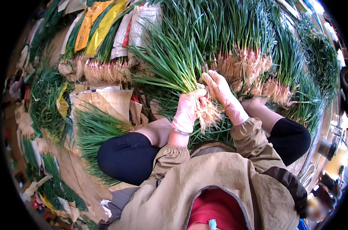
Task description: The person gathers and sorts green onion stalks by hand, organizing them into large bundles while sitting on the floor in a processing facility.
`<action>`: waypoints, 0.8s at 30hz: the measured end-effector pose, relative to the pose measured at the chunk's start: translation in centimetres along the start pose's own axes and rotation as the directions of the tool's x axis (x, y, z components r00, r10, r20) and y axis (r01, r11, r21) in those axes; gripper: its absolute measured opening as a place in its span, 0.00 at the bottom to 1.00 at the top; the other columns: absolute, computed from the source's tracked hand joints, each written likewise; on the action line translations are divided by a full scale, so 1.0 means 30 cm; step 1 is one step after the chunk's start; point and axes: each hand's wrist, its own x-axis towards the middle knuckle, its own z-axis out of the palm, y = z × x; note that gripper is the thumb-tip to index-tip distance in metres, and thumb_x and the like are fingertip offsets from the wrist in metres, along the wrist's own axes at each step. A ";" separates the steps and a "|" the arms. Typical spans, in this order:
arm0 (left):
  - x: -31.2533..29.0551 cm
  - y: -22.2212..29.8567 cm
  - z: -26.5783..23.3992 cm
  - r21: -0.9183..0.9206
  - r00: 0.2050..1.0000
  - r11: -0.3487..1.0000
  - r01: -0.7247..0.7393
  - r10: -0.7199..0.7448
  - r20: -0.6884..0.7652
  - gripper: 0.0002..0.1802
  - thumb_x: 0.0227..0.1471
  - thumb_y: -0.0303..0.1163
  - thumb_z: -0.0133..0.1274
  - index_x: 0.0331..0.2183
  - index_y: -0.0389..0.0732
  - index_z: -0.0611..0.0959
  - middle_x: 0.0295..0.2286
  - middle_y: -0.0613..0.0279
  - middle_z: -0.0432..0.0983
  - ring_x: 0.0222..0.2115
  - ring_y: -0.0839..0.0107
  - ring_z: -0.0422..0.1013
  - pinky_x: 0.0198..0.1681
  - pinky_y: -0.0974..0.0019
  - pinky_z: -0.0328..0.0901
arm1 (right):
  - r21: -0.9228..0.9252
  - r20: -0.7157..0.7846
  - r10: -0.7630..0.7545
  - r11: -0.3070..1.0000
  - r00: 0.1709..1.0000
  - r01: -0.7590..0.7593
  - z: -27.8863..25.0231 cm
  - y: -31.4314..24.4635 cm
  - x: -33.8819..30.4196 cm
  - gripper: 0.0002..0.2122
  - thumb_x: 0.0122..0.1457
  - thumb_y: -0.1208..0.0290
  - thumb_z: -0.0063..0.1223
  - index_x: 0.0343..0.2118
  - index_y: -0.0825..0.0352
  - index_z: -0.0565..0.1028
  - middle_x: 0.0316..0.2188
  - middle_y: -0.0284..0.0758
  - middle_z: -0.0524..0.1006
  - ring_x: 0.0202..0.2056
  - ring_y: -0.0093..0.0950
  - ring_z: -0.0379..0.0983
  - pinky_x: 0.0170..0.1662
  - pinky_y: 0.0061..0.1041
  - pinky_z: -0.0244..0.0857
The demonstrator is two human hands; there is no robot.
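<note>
Many bundles (245, 57) on tan floor (80, 184), left fingers (199, 92) gripping stalks (179, 63), right fingers' (209, 79) hold unclear

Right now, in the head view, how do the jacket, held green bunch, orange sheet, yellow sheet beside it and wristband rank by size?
1. Jacket
2. Held green bunch
3. Orange sheet and yellow sheet: too alike to rank
4. Wristband
</note>
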 end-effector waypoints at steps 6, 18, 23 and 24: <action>0.036 -0.046 -0.049 -0.024 0.987 1.000 0.019 -0.022 -0.162 0.09 0.41 0.20 0.53 0.31 0.35 0.75 0.19 0.61 0.71 0.13 0.75 0.66 0.14 0.74 0.61 | -0.911 -0.030 -0.447 0.380 0.894 0.160 0.010 0.066 0.008 0.11 0.55 0.62 0.46 0.26 0.66 0.72 0.20 0.41 0.74 0.24 0.37 0.72 0.28 0.32 0.65; -0.019 0.021 -0.044 0.212 0.998 0.977 0.021 -0.033 0.056 0.08 0.41 0.26 0.53 0.27 0.32 0.78 0.20 0.61 0.74 0.14 0.78 0.66 0.14 0.79 0.58 | -0.650 0.217 0.187 0.760 0.958 -0.001 -0.152 0.069 -0.015 0.31 0.56 0.40 0.32 0.40 0.66 0.75 0.24 0.33 0.75 0.25 0.24 0.69 0.33 0.22 0.63; 0.002 0.002 -0.071 0.107 0.996 0.990 0.088 -0.090 0.020 0.09 0.44 0.28 0.53 0.27 0.31 0.78 0.20 0.58 0.74 0.21 0.70 0.73 0.19 0.75 0.64 | -0.066 0.083 0.074 0.995 0.994 -0.068 -0.021 -0.053 0.100 0.18 0.57 0.56 0.46 0.36 0.70 0.73 0.27 0.33 0.73 0.25 0.22 0.65 0.27 0.22 0.60; -0.022 0.023 -0.054 0.093 0.993 0.989 0.118 -0.120 0.016 0.09 0.44 0.28 0.53 0.27 0.31 0.78 0.20 0.58 0.74 0.25 0.64 0.75 0.23 0.75 0.66 | -0.439 0.055 0.038 0.898 0.998 -0.010 0.002 -0.086 0.074 0.18 0.57 0.57 0.47 0.37 0.71 0.72 0.28 0.34 0.74 0.28 0.25 0.69 0.31 0.27 0.63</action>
